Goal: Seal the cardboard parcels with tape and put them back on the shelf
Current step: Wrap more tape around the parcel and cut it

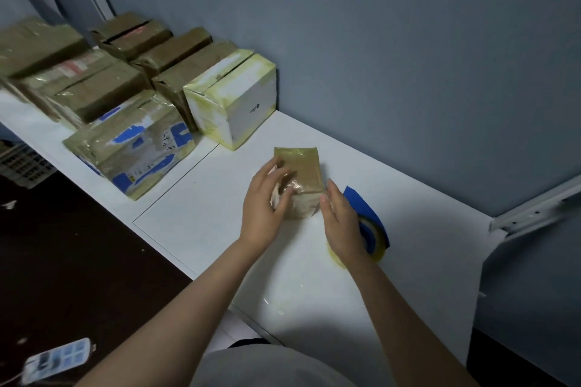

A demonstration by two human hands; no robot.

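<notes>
A small brown cardboard parcel [301,176], glossy with tape, stands on the white table [408,229]. My left hand [264,201] lies against its left side, fingers curled over the near left corner. On the parcel's right near edge my right hand [341,223] rests with straight fingers. Under and behind that hand lies a tape dispenser [369,226] with a blue frame and a roll of clear tape, partly hidden.
Several taped parcels fill the table's left end: a white-and-yellow box [232,97], a brown box with blue tape [135,148], and brown boxes [78,85] behind them. A grey wall runs along the back. A metal bracket [534,214] sticks out at the right.
</notes>
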